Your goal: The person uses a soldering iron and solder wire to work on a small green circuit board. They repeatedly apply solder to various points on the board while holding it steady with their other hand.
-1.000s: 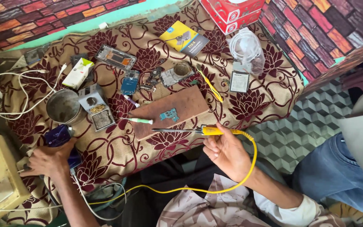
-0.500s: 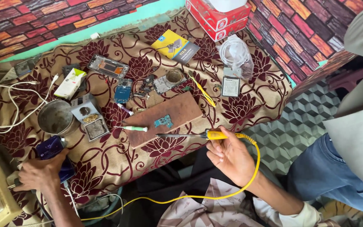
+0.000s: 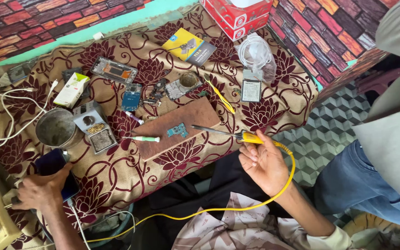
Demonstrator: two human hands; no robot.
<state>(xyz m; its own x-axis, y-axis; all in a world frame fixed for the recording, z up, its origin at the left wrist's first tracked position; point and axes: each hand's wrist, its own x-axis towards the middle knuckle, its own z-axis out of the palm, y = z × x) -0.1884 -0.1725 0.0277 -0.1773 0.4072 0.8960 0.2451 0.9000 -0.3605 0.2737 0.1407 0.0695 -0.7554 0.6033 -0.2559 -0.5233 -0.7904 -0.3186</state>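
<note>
The right hand (image 3: 264,163) grips a yellow soldering iron (image 3: 230,134), its tip above the brown board (image 3: 181,125). The left hand (image 3: 40,190) rests curled on a dark phone (image 3: 54,163), beside a metal cup (image 3: 56,128).

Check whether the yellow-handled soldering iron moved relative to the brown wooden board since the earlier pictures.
Yes, slightly. The yellow-handled soldering iron, in the right hand, now has its tip over the brown wooden board's right corner, further up than earlier.
</note>
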